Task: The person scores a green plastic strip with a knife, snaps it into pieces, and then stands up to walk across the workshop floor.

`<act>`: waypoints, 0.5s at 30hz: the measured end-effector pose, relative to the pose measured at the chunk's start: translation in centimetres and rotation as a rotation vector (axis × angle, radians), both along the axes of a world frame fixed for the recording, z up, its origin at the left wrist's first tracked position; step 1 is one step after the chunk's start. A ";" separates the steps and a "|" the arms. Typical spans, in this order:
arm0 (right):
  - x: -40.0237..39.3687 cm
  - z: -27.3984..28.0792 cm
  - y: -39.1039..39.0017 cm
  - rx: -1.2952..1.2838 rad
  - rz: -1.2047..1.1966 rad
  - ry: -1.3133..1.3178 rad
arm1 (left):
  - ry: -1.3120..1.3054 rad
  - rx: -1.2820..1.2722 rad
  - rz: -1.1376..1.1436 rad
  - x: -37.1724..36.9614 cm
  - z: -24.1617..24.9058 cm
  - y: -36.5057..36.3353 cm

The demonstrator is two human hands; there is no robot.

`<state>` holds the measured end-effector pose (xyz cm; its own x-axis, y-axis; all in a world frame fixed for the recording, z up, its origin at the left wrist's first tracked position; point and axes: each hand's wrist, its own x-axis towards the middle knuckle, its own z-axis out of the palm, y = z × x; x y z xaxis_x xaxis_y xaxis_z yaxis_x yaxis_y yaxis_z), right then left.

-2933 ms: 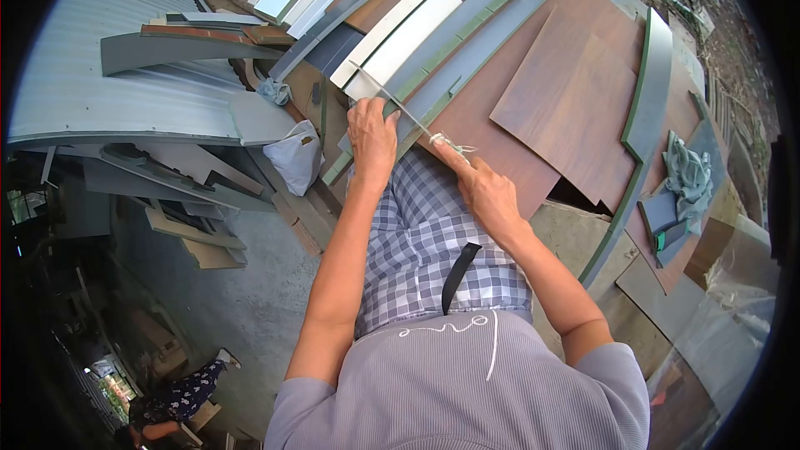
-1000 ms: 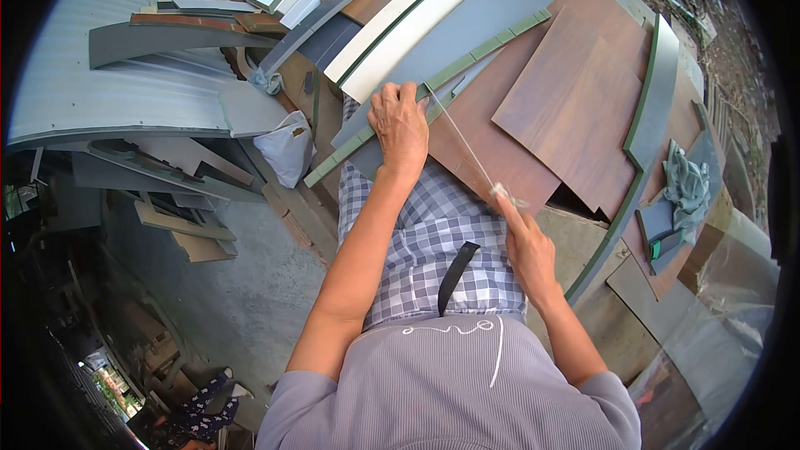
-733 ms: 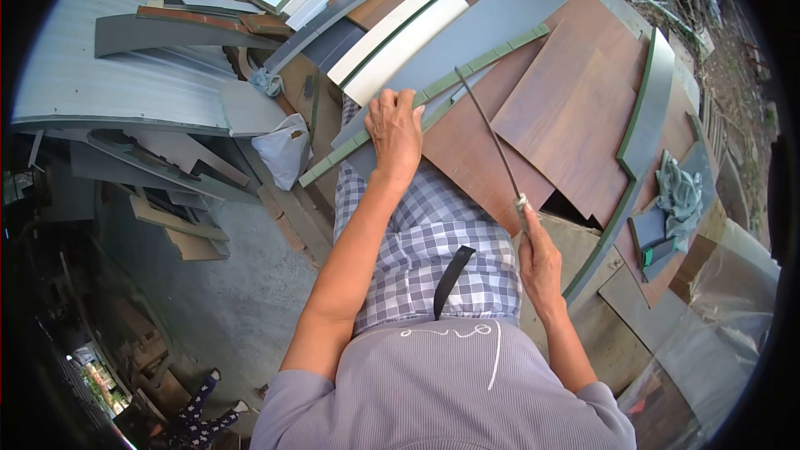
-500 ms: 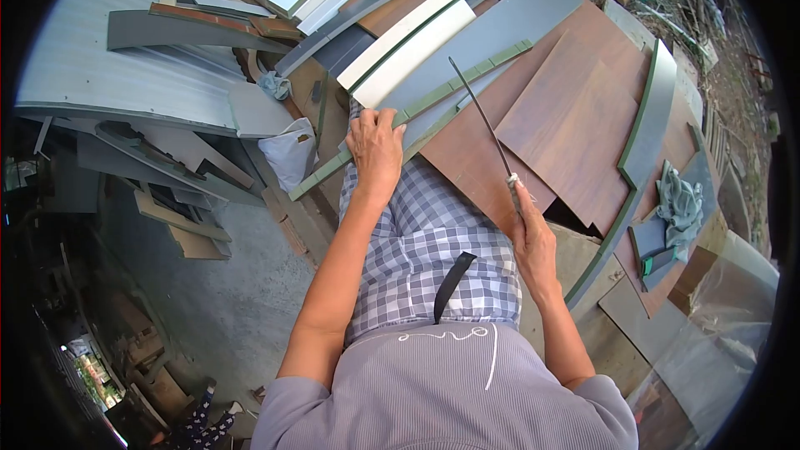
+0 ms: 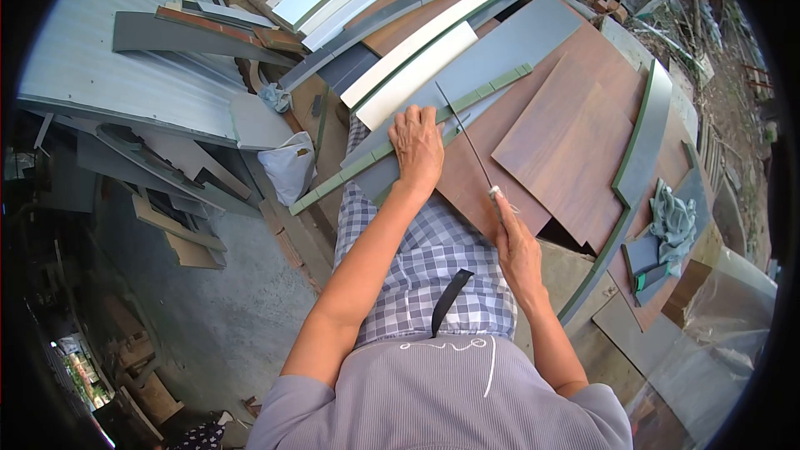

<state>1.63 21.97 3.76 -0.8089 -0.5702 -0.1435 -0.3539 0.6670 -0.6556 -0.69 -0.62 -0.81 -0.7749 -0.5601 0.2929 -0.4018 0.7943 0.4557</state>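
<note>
A long green strip [image 5: 358,168], scored with crosswise lines, lies slantwise over a grey board in front of me. My left hand [image 5: 419,146] is closed over its middle, fingers curled across its far edge. In my right hand [image 5: 518,250] is a thin saw [image 5: 468,138], gripped by its handle, which has a whitish end. The narrow blade points up and left and crosses the strip just right of my left hand. Its teeth are too small to make out.
Brown boards [image 5: 554,142] lie to the right, with a long green-edged grey panel [image 5: 646,142] and a grey-green cloth [image 5: 673,221] beyond. White and grey curved strips [image 5: 408,67] are stacked ahead. A white bag [image 5: 286,168] sits left, near corrugated metal sheeting [image 5: 108,58].
My left hand has shifted right along the strip. The saw has come down and left, and its blade now crosses the strip closer to that hand.
</note>
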 end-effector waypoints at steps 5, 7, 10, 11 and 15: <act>-4.5 -1.2 -7.1 -0.025 0.065 0.192 | 0.023 -0.003 0.000 0.0 0.1 0.2; -5.3 -1.2 -8.8 -0.013 0.072 0.199 | 0.013 0.001 0.002 0.0 0.2 0.2; -5.5 -1.4 -9.0 -0.002 0.056 0.215 | -0.002 0.016 0.011 0.0 0.6 0.3; -4.8 -1.4 -7.5 0.014 0.064 0.216 | -0.011 0.031 0.018 0.0 0.6 0.4; 0.2 -0.7 1.7 0.072 0.062 0.125 | -0.005 0.066 0.025 -0.2 0.3 0.1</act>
